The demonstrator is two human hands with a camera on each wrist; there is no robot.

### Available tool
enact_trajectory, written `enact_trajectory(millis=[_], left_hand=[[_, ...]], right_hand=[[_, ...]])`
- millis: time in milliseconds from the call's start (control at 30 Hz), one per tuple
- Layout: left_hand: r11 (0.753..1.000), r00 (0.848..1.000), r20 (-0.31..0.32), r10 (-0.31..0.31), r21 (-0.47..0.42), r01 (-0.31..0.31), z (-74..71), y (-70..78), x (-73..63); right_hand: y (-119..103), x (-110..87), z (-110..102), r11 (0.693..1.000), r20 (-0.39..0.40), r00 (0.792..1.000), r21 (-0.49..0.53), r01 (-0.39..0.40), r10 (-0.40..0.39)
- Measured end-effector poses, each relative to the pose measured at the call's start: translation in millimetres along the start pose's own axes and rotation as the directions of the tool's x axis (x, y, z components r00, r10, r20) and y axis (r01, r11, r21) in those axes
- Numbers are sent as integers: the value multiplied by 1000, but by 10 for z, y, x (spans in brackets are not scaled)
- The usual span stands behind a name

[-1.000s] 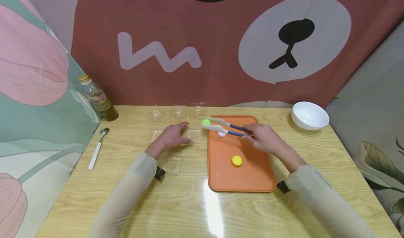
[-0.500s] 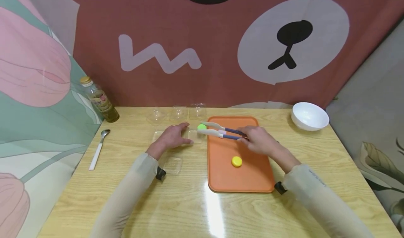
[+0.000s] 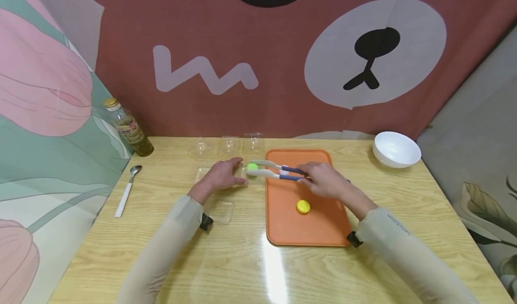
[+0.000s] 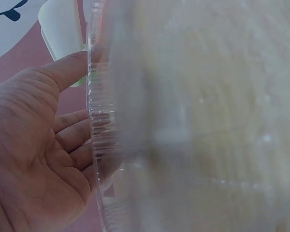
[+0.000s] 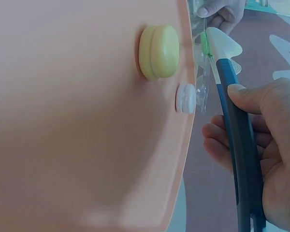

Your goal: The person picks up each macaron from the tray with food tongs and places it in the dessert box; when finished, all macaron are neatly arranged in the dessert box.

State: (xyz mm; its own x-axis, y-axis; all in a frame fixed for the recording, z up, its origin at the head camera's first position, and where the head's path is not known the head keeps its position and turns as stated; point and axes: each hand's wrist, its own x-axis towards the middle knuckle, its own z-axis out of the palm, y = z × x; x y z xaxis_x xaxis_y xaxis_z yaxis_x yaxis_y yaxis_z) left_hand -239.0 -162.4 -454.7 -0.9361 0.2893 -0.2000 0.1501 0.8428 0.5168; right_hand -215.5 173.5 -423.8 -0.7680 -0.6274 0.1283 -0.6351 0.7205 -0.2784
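My right hand (image 3: 323, 178) grips blue-handled tongs (image 3: 287, 177) with pale tips. Between those tips is a green macaron (image 3: 252, 166), held over a small clear plastic box (image 3: 253, 180) left of the orange tray (image 3: 308, 234). My left hand (image 3: 220, 175) holds that box at its left side, thumb and index finger spread to either side. In the left wrist view a nearer clear box (image 4: 99, 125) covers part of the fingers. On the tray lie a yellow macaron (image 3: 303, 206) and a pale pink macaron (image 5: 186, 98), partly behind the tongs in the head view.
More clear boxes (image 3: 221, 211) stand around my left hand, and clear lids (image 3: 229, 146) line the back. A bottle (image 3: 132, 131) and a white-handled spoon (image 3: 126, 192) are at the left. A white bowl (image 3: 397, 149) sits at the back right.
My right hand has moved left with the tongs, carrying the green macaron from the tray's upper left edge to over the clear box. My left hand stays in place.
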Motion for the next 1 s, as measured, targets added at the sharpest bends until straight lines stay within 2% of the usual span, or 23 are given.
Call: enact_trajectory(millis=[233,533,1000], left_hand=[[1000,1000,-4,13,10,-13,5,3,1],[1000,1000,-7,22,22,-21,-3,10,-22],[1000,1000,-10,17,14,-17,3,24,-22]], right_hand=[[-17,37,7,999,-5,999,-8,37,-38],[-69,50,7,999,7,999,-21,39,-39],[-79,74,-47,1000,64,998,-4,-2,2]])
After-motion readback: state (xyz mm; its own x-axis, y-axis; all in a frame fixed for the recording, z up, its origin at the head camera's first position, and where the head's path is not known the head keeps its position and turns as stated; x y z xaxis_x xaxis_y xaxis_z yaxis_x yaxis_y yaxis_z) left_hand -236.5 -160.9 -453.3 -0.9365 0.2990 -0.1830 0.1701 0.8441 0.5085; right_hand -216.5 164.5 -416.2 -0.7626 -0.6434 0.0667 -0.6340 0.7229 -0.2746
